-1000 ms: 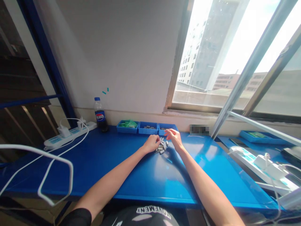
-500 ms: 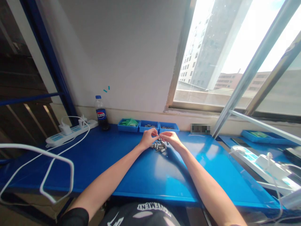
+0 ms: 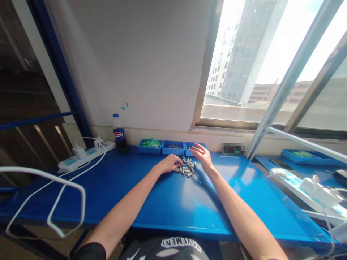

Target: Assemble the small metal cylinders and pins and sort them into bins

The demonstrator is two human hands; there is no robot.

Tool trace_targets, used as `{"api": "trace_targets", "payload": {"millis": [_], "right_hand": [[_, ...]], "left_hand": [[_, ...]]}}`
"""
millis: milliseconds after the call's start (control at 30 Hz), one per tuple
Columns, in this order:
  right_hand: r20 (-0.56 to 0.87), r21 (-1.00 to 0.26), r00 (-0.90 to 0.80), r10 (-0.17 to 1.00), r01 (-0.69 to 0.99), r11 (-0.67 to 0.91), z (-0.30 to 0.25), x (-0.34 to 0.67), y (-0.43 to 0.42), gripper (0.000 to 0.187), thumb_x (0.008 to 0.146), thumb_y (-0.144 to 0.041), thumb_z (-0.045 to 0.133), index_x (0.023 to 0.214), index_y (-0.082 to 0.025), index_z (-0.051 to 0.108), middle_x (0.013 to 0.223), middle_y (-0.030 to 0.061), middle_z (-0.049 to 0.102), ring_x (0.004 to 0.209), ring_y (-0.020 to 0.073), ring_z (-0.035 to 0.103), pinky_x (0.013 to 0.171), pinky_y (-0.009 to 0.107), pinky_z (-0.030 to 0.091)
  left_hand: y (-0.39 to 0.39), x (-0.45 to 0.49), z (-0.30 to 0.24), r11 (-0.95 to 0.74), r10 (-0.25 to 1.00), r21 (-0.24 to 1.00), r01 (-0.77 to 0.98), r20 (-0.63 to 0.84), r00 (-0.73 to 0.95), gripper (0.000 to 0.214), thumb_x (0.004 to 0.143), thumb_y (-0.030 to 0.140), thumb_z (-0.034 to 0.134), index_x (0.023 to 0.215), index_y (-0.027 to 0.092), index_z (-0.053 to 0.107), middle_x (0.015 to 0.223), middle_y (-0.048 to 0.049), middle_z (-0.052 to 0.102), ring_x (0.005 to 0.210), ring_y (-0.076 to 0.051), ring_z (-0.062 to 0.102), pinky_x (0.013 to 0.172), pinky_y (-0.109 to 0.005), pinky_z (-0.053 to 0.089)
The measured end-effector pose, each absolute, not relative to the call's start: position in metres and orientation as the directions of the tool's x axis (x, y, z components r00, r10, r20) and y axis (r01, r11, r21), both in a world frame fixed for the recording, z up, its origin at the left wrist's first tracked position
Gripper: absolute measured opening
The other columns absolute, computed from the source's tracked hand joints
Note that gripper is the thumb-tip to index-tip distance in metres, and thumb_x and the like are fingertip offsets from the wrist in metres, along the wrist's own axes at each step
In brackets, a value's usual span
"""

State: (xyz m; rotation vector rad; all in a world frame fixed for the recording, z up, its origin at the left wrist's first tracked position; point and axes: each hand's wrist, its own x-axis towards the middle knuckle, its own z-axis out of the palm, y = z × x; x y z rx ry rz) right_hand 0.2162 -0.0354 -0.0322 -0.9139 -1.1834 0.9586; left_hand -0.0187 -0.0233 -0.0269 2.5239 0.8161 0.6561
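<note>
Left hand (image 3: 169,164): just left of the pile of metal cylinders (image 3: 187,170), back upward, fingers (image 3: 178,159) bent down toward the pile's left edge; whether they grip anything is too small to tell.
Left wrist (image 3: 157,169): left of the pile, nearly straight.
Left forearm (image 3: 128,202): bare, slanting in toward the pile from its near left.
Right hand (image 3: 205,159): raised to the right of the pile, fingers loosely extended and slightly parted, pointing left over its far right side.
Right forearm (image 3: 237,211): bare, slanting in from the pile's near right.

Parts (image 3: 189,171) on table (image 3: 168,206), 3 bins (image 3: 173,151) behind, bottle (image 3: 119,135) left of bins
</note>
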Motion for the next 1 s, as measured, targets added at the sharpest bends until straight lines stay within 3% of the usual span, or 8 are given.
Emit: {"api": "trace_targets", "payload": {"millis": [200,333,467,633,733,867,1000], "right_hand": [[0.285,-0.945,0.099,0.953,-0.139,0.297,-0.031,0.221,-0.036,0.058,0.076,-0.046,0.079,0.127,-0.022,0.066,0.118,0.0125,0.076,0.094,0.0284,0.077,0.091,0.044,0.06],[0.257,-0.958,0.112,0.96,-0.101,0.268,-0.028,0.218,-0.038,0.052,0.076,-0.044,0.078,0.122,-0.022,0.067,0.11,0.0103,0.078,0.085,0.0258,0.078,0.084,0.041,0.061],[0.244,-0.968,0.105,0.964,-0.03,0.248,-0.029,0.216,-0.04,0.046,0.077,-0.043,0.074,0.118,-0.021,0.069,0.099,0.008,0.079,0.078,0.0233,0.076,0.078,0.037,0.06],[0.312,-0.938,0.01,0.95,0.161,0.306,-0.03,0.211,-0.044,0.042,0.079,-0.05,0.072,0.108,-0.02,0.074,0.08,0.0053,0.077,0.066,0.0202,0.071,0.07,0.034,0.056],[0.295,-0.935,-0.105,0.95,0.172,0.309,-0.029,0.203,-0.047,0.044,0.078,-0.053,0.075,0.104,-0.018,0.077,0.078,0.0058,0.077,0.066,0.0203,0.07,0.068,0.033,0.055],[0.24,-0.968,-0.152,0.959,0.036,0.248,-0.029,0.194,-0.05,0.041,0.073,-0.051,0.081,0.098,-0.018,0.079,0.085,0.0069,0.079,0.077,0.0233,0.073,0.077,0.036,0.058],[0.201,-0.98,-0.104,0.974,-0.014,0.201,-0.032,0.194,-0.048,0.039,0.07,-0.049,0.084,0.094,-0.019,0.08,0.088,0.009,0.079,0.084,0.0273,0.075,0.085,0.041,0.059]], "left_hand": [[-0.015,-0.028,-0.028,-0.728,0.655,0.497,0.472,0.299,0.694,0.014,0.083,0.013,0.068,0.089,0.016,0.08,0.091,-0.0059,0.078,0.086,-0.018,0.071,0.083,-0.024,0.05],[-0.01,-0.035,-0.029,-0.727,0.645,0.518,0.451,0.29,0.707,0.012,0.084,0.015,0.067,0.093,0.016,0.075,0.085,-0.0037,0.073,0.078,-0.016,0.067,0.076,-0.024,0.049],[-0.007,-0.038,-0.031,-0.673,0.691,0.618,0.407,0.33,0.643,0.01,0.085,0.017,0.065,0.092,0.015,0.072,0.083,-0.003,0.072,0.077,-0.015,0.066,0.076,-0.025,0.05],[-0.011,-0.029,-0.028,-0.563,0.791,0.781,0.27,0.415,0.45,0.019,0.079,0.023,0.074,0.095,0.014,0.07,0.085,-0.0041,0.073,0.079,-0.015,0.07,0.081,-0.028,0.056],[-0.016,-0.019,-0.025,-0.557,0.807,0.802,0.216,0.461,0.37,0.022,0.077,0.024,0.078,0.096,0.015,0.071,0.085,-0.0045,0.074,0.08,-0.016,0.071,0.082,-0.03,0.058],[-0.02,-0.008,-0.027,-0.57,0.801,0.799,0.188,0.49,0.344,0.022,0.077,0.024,0.078,0.095,0.014,0.071,0.086,-0.0049,0.074,0.081,-0.016,0.072,0.081,-0.03,0.059],[-0.016,-0.004,-0.036,-0.622,0.78,0.717,0.315,0.53,0.334,0.018,0.082,0.023,0.074,0.099,0.015,0.073,0.093,-0.007,0.076,0.085,-0.018,0.072,0.082,-0.031,0.06]]}}
